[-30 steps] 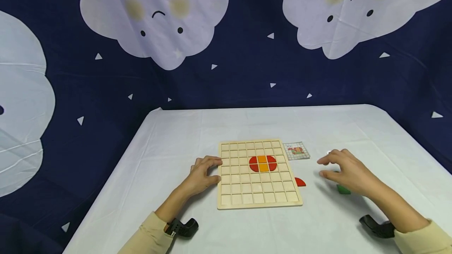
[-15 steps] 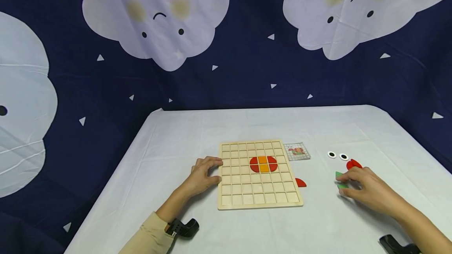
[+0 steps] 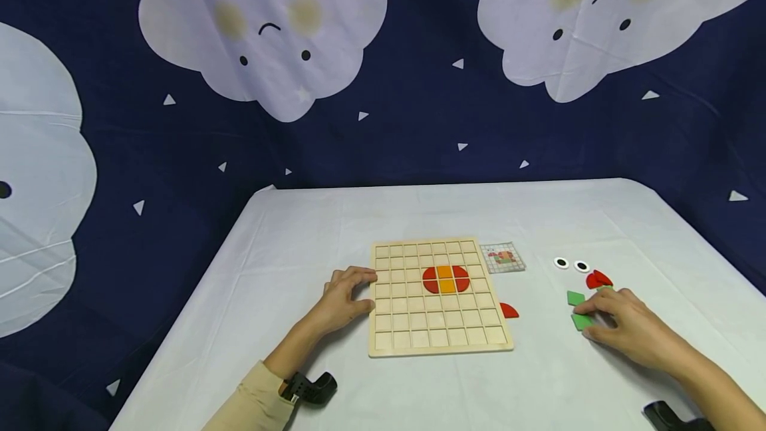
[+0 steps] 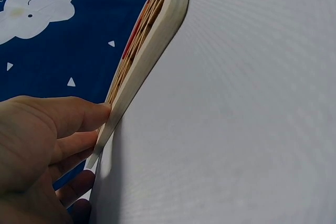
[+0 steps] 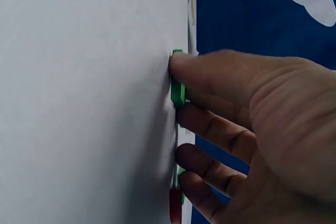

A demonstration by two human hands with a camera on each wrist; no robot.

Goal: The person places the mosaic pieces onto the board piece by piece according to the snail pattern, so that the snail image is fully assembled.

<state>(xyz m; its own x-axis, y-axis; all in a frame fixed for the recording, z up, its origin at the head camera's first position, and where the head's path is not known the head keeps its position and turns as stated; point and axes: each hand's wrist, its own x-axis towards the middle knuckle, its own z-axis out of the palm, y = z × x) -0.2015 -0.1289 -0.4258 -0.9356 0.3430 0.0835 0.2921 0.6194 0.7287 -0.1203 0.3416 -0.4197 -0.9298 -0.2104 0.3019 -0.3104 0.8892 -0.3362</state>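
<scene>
My left hand (image 3: 347,298) rests at the left edge of a wooden grid board (image 3: 413,336). Its thumb and fingers touch the rim, spread apart, as the left wrist view shows. Red rounded tiles (image 3: 429,280) flank orange square tiles (image 3: 445,285) on the board. On the right, the thumb and index finger of my right hand (image 3: 628,324) pinch a green tile (image 3: 579,322), which lies on the table. In the right wrist view the thumb covers part of this green tile (image 5: 178,94). A second green tile (image 3: 576,298) lies just beyond the fingers.
Two eye discs (image 3: 561,263) and red tiles (image 3: 598,279) lie beyond my right hand, with more green partly hidden there. A pattern card (image 3: 503,257) and a red quarter-round tile (image 3: 509,310) sit by the board's right side. White cloth covers the table (image 3: 311,218).
My right hand has moved right and down from above the table to the green tiles, uncovering the eye discs and red tiles. My left hand and the board stay put.
</scene>
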